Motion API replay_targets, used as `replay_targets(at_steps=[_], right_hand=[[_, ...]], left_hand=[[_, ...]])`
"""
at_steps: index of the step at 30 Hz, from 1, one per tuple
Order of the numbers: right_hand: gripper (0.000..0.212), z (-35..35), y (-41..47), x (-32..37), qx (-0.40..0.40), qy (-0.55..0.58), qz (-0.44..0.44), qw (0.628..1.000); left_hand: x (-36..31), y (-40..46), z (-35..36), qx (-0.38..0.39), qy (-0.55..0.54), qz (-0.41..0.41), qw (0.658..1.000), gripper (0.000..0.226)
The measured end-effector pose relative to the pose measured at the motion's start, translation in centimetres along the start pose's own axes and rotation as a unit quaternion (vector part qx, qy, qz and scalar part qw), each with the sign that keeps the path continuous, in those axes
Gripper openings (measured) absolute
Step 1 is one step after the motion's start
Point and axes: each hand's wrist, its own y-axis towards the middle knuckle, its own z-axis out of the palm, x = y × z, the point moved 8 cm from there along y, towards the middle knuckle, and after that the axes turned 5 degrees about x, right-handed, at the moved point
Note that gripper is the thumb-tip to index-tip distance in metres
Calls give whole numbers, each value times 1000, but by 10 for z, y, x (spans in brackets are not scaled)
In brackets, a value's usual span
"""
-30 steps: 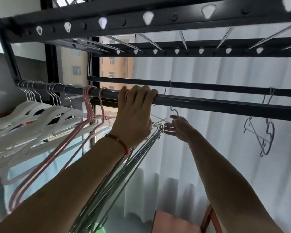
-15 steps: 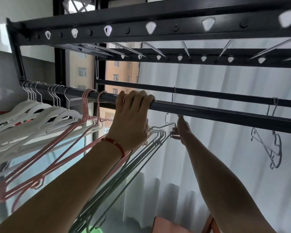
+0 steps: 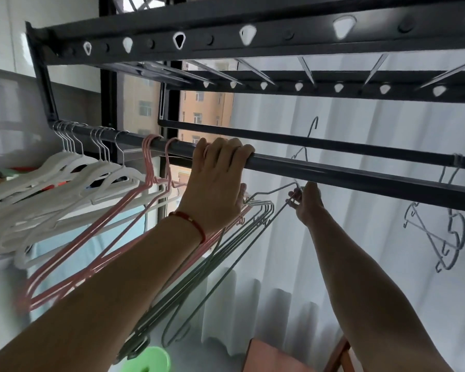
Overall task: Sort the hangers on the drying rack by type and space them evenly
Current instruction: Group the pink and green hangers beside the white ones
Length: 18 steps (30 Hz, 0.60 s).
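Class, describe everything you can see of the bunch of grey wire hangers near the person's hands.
The grey wire hangers are thin, wire-like and grey-green, bunched close together. Their bodies slant down to the left, ending near a green object. Their hooks are hidden behind the left hand, which grips the rail. The right hand pinches one hanger's neck just below the rail. Pink hangers lie beside them on the left.

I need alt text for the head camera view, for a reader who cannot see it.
A person's left hand grips the dark rack rail while the right hand pinches a grey wire hanger below it. White hangers and pink hangers hang further left.
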Motion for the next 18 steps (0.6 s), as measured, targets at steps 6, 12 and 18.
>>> replay_targets(at_steps=[6,12,18], right_hand=[[16,-27,1,-1,-11,10,11,1000],[23,-51,-2,15,-7,6,23,1000],[57,-54,-8,34,-14,25,41,999]], left_hand=[[-2,-2,-1,5,2,4,1000,57],[-5,-5,-12,0,-5,8,1000,60],[-4,-8,-21,3,-13,13,1000,59]])
